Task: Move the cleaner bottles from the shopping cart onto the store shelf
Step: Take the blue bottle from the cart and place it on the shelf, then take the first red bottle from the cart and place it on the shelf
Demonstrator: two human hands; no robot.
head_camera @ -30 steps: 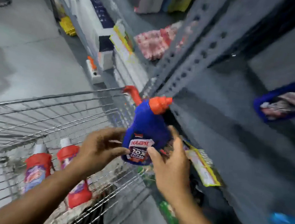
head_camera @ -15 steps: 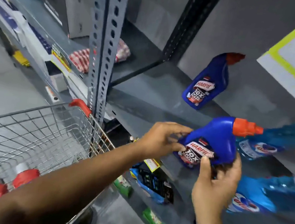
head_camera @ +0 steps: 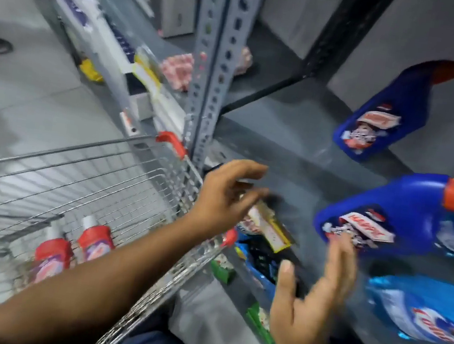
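Both grips spread, empty. Red-capped bottles (head_camera: 73,250) upright in cart (head_camera: 123,165), near left; left hand (head_camera: 225,197) nearer than right hand (head_camera: 310,302); shelf (head_camera: 294,151) right.

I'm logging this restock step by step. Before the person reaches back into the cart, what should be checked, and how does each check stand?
1. Blue bottle set on the shelf: ok, it sits there with no hand gripping it.
2. Left hand empty: ok, fingers spread open.
3. Right hand empty: ok, palm open just below the bottle.
4. Bottles left in the cart: ok, two red-capped bottles show.
5. Placed bottle steady: cannot tell, the picture is blurred.
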